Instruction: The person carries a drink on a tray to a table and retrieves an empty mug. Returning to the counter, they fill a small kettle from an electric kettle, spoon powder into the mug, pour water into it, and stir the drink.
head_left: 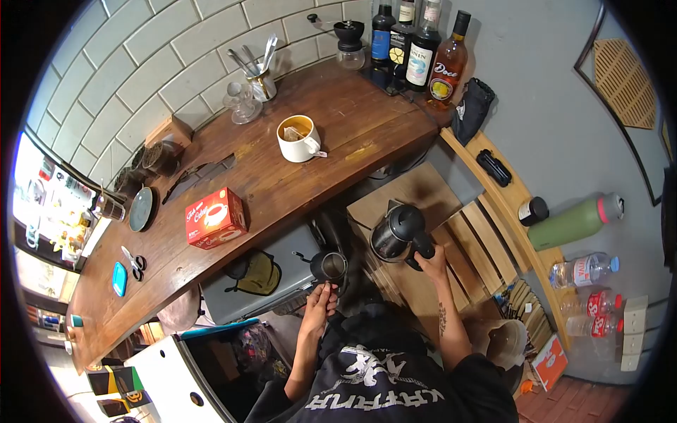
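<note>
Left hand [322, 302] pinching small pot [328, 266], right hand [433, 264] gripping kettle handle [423, 247] — mug [296, 146] on counter [282, 194]

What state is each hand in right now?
Left hand: closed, fingers at the near side of the small dark pot.
Right hand: closed, holding the kettle by its handle.

Mug [292, 146] behind tea box [216, 218], scissors [137, 266] L of box, bottles [421, 60] far R
</note>
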### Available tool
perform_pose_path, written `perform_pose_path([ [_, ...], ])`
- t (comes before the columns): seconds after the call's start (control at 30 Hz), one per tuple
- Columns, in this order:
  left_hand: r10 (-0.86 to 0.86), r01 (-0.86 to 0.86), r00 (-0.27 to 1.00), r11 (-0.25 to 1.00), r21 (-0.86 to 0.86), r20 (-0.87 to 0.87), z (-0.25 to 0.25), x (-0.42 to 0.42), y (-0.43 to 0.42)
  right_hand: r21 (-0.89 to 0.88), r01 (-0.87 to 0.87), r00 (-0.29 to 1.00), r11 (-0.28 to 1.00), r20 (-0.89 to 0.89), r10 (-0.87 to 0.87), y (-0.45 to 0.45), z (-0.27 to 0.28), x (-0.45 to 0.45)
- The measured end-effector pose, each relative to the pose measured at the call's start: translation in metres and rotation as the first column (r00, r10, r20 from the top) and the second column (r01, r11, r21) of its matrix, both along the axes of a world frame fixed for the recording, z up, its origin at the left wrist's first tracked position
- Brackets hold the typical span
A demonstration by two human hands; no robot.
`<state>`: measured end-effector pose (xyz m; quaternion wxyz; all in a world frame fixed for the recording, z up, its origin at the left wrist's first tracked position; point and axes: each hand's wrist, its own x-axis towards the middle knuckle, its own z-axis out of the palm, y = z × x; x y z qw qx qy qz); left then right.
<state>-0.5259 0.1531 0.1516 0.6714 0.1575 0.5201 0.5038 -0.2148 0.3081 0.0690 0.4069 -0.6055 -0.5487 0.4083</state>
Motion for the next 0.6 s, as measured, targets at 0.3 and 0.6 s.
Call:
perform_pose_path([
  [0.3,0.051,-0.053,0.997,0.998,-0.040,-0.050,-0.001,0.017,0.002,0.192,0.015,1.000,0.981,0.020,-0.020,-0.005,0.027,-0.015],
  [0.6,0.080,-0.087,0.990,0.995,-0.057,-0.114,-0.002,0.021,-0.026,0.218,0.054,0.987,0.974,-0.156,-0.020,-0.009,0.070,-0.015],
])
